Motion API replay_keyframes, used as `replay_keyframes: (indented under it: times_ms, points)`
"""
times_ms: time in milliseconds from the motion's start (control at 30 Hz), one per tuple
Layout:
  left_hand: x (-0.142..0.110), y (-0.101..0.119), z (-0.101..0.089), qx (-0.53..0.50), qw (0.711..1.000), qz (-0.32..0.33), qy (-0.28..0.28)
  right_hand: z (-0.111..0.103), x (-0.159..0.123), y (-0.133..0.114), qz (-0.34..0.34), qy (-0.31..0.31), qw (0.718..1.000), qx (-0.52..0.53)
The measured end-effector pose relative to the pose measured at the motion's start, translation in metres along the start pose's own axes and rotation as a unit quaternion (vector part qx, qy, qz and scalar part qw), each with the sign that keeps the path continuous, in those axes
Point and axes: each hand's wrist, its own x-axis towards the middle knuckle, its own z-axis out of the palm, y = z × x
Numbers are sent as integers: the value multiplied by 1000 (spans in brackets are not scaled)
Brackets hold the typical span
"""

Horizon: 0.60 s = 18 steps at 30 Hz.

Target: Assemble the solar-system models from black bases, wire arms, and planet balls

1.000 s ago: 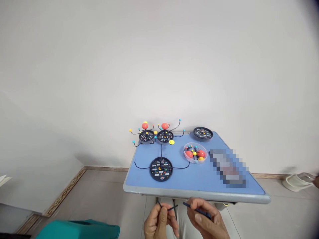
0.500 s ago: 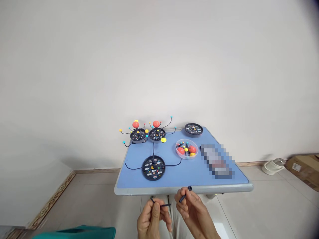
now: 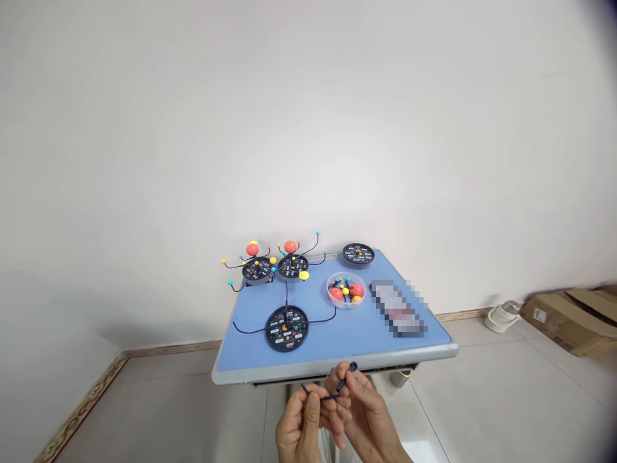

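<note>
While left hand (image 3: 303,424) and right hand (image 3: 369,411) nearly touch, each grip clamped on dark wire (image 3: 341,387), below table edge (image 3: 250,375).

Your left hand (image 3: 303,424) and your right hand (image 3: 369,415) are held close together at the bottom of the view, both wrists running out of frame below. Each hand is closed in a tight pinch. Your left thumb (image 3: 313,411) stands upright, and your right fingers (image 3: 343,408) curl in just beside the left hand.
</note>
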Motion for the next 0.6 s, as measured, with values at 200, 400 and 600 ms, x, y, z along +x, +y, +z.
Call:
replay_keyframes:
  times_ms: [200, 400, 600]
  points:
    - [0, 3, -3, -7, 1000, 10, 28, 1, 5, 8, 9, -18, 1000, 22]
    - [5, 2, -5, -3, 999, 11, 30, -2, 11, 12, 25, -32, 999, 20]
    - [9, 4, -10, 8, 999, 10, 32, -4, 13, 15, 31, -39, 999, -10]
